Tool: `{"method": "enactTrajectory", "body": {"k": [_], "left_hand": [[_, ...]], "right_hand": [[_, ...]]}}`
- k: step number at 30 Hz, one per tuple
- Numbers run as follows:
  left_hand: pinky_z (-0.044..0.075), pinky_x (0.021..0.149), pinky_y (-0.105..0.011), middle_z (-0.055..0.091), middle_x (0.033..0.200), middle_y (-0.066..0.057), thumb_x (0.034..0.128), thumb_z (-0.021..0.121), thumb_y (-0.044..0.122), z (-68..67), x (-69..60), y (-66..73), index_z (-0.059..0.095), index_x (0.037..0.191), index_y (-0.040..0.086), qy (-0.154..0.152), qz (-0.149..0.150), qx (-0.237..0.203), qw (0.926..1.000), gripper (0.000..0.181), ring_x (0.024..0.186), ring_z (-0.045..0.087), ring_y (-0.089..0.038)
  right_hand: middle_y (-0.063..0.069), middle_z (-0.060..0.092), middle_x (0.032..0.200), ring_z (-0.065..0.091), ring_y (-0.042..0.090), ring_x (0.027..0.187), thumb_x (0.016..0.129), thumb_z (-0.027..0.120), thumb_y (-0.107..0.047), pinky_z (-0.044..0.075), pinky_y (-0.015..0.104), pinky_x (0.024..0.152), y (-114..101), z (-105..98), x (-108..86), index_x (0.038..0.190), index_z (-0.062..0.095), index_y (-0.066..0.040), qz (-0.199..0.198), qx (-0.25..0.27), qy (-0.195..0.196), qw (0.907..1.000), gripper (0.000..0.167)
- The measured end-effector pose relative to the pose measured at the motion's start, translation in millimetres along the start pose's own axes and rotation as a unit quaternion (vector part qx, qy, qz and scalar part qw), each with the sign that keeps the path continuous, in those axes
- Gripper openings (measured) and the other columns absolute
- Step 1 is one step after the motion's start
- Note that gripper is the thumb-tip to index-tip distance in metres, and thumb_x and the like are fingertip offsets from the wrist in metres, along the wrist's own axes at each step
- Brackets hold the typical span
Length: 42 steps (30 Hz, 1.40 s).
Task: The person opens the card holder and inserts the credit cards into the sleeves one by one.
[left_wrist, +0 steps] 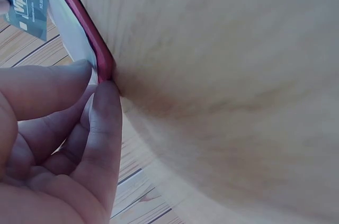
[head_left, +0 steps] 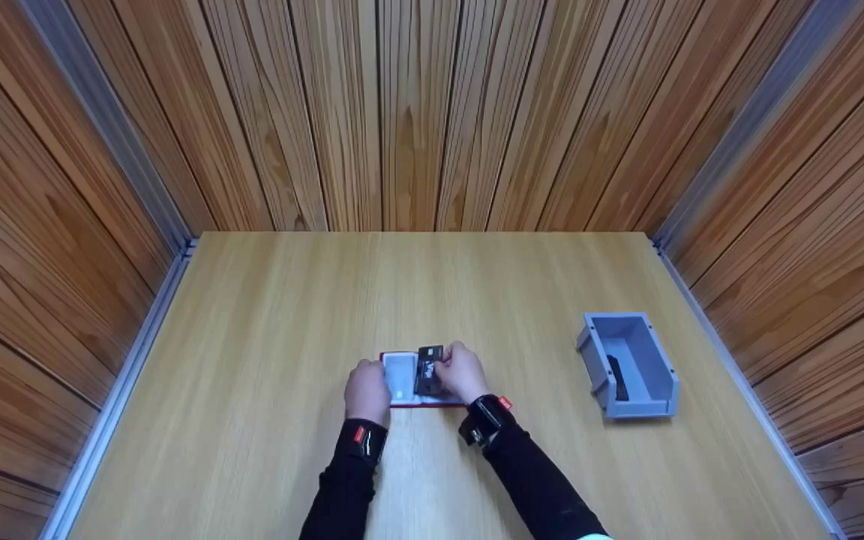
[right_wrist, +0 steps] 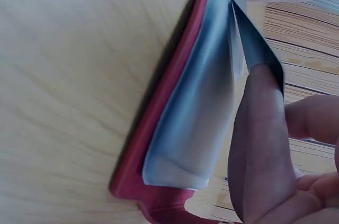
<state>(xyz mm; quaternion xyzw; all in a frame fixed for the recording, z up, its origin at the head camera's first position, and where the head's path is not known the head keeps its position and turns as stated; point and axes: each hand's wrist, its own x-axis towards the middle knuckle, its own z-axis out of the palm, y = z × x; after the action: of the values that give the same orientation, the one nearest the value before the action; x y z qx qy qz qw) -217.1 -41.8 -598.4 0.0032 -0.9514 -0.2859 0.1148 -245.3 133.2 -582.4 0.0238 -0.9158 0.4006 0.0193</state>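
Observation:
A red card holder (head_left: 400, 375) with clear plastic sleeves lies open on the table. My left hand (head_left: 367, 391) pinches its left edge; in the left wrist view, thumb and index finger meet on the red cover (left_wrist: 90, 28). Above the holder's right half, my right hand (head_left: 464, 373) pinches a dark card (head_left: 427, 369) between thumb and fingers. White "Vip" lettering shows on the card (left_wrist: 27, 4) in the left wrist view. In the right wrist view, the card (right_wrist: 259, 46) stands tilted over a clear sleeve (right_wrist: 185, 113), one corner close to the sleeves; whether it touches them I cannot tell.
A grey-blue open bin (head_left: 670, 397) stands on the right of the wooden table (head_left: 289, 300), with a dark object (head_left: 617, 377) inside against its left wall. Wood-panelled walls (head_left: 409, 112) with metal frame rails enclose the table at the back and sides.

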Motion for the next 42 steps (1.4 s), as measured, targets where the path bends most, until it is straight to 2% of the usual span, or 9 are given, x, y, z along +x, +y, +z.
{"method": "enactTrajectory", "body": {"k": [8, 13, 21, 27, 31, 39, 42], "left_hand": [[0.048, 0.060, -0.046, 0.056, 0.073, -0.015, 0.0842, 0.058, -0.008, 1.1, 0.6, -1.5, 0.066, 0.077, -0.003, 0.004, 0.005, 0.007, 1.0000, 0.012, 0.068, 0.060, -0.034], [0.048, 0.060, -0.047, 0.056, 0.073, -0.015, 0.0816, 0.058, -0.010, 1.2, 0.4, -2.1, 0.065, 0.075, -0.003, 0.011, 0.011, 0.007, 0.9999, 0.012, 0.068, 0.060, -0.035], [0.048, 0.062, -0.048, 0.056, 0.073, -0.016, 0.0824, 0.054, -0.008, 1.5, -0.4, -1.6, 0.063, 0.071, -0.001, 0.015, 0.011, 0.008, 0.9998, 0.016, 0.069, 0.060, -0.036], [0.047, 0.061, -0.048, 0.056, 0.073, -0.016, 0.0831, 0.055, -0.008, 1.9, 0.2, -2.0, 0.065, 0.074, -0.002, 0.015, 0.013, 0.007, 0.9998, 0.014, 0.069, 0.060, -0.037], [0.047, 0.061, -0.047, 0.055, 0.073, -0.015, 0.0829, 0.056, -0.009, 1.3, 0.6, -1.6, 0.066, 0.076, -0.003, 0.012, 0.013, 0.008, 0.9998, 0.013, 0.068, 0.059, -0.035], [0.047, 0.061, -0.044, 0.055, 0.073, -0.013, 0.0838, 0.057, -0.008, -0.7, 0.4, -0.2, 0.064, 0.075, -0.002, 0.000, 0.001, -0.002, 1.0000, 0.013, 0.068, 0.058, -0.031], [0.047, 0.061, -0.045, 0.055, 0.074, -0.013, 0.0836, 0.057, -0.008, -0.9, 0.7, -0.6, 0.064, 0.074, -0.002, -0.003, -0.002, -0.004, 1.0000, 0.013, 0.068, 0.058, -0.032]], "right_hand": [[0.007, 0.061, 0.074, 0.059, 0.016, 0.055, 0.084, 0.067, -0.001, 0.050, 0.029, 0.054, 1.0, 1.5, -0.4, 0.081, 0.049, -0.006, 0.027, 0.006, -0.026, 0.9993, 0.018], [0.008, 0.061, 0.076, 0.061, 0.018, 0.060, 0.085, 0.067, -0.001, 0.052, 0.031, 0.057, 1.1, 3.1, -0.1, 0.082, 0.049, -0.005, 0.035, 0.008, -0.027, 0.9990, 0.018], [0.006, 0.057, 0.072, 0.059, 0.025, 0.071, 0.082, 0.069, -0.002, 0.050, 0.040, 0.068, 7.2, 8.0, 2.3, 0.079, 0.050, -0.006, -0.001, -0.014, 0.032, 0.9994, 0.020], [0.007, 0.056, 0.074, 0.058, 0.026, 0.072, 0.083, 0.069, -0.002, 0.050, 0.041, 0.068, 9.1, 8.7, 4.2, 0.082, 0.049, -0.005, 0.006, -0.011, 0.046, 0.9988, 0.020], [0.007, 0.057, 0.075, 0.059, 0.027, 0.074, 0.083, 0.069, -0.003, 0.051, 0.042, 0.070, 6.8, 8.0, 4.1, 0.083, 0.050, -0.005, 0.018, -0.012, 0.037, 0.9991, 0.019], [0.004, 0.052, 0.075, 0.057, 0.022, 0.074, 0.086, 0.068, -0.004, 0.050, 0.036, 0.068, 1.8, 9.1, 1.5, 0.083, 0.049, -0.006, 0.047, -0.015, -0.011, 0.9987, 0.020], [0.004, 0.053, 0.074, 0.056, 0.021, 0.071, 0.085, 0.069, -0.004, 0.049, 0.035, 0.066, 1.7, 9.1, 1.0, 0.081, 0.049, -0.006, 0.047, -0.021, -0.022, 0.9985, 0.020]]}}
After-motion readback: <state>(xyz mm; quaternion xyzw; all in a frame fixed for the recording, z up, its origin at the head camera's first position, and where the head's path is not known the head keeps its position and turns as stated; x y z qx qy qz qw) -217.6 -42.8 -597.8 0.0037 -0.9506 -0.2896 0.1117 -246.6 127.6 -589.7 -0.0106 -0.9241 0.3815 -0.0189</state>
